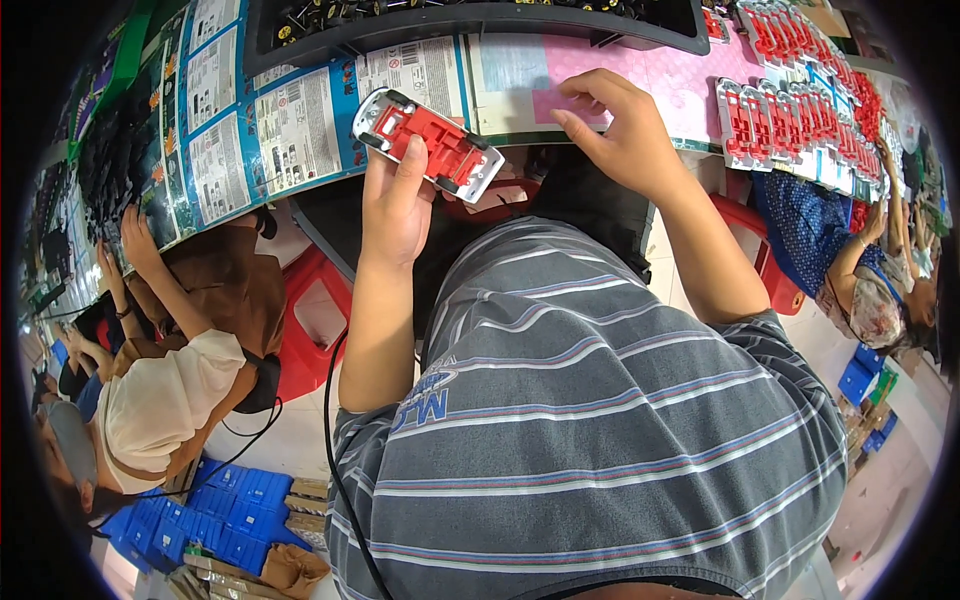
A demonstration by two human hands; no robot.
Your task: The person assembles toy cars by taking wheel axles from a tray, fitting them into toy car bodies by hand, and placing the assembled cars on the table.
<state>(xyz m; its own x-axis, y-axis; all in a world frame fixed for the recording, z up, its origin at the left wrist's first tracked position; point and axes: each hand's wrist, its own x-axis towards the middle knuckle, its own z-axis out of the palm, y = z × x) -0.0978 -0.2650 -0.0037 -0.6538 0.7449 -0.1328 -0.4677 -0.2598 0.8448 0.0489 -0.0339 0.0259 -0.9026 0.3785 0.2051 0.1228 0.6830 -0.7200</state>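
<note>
My left hand (396,205) grips a white toy car (484,178) turned underside up, just in front of the table edge. The car's red base (425,140) faces up, and dark wheels show along its sides. The thumb lies across the base; the fingers beneath the car are mostly hidden. My right hand (622,130) hovers at the table edge, to the right of the car and apart from it. Its thumb stands away from the loosely bent fingers, and nothing shows between them.
A black tray (480,22) of small black and yellow wheels stands at the far table edge. Printed sheets (295,125) cover the left tabletop. Rows of red-based toy cars (775,122) lie at right. Co-workers sit on both sides; a black cable (332,440) hangs by my left arm.
</note>
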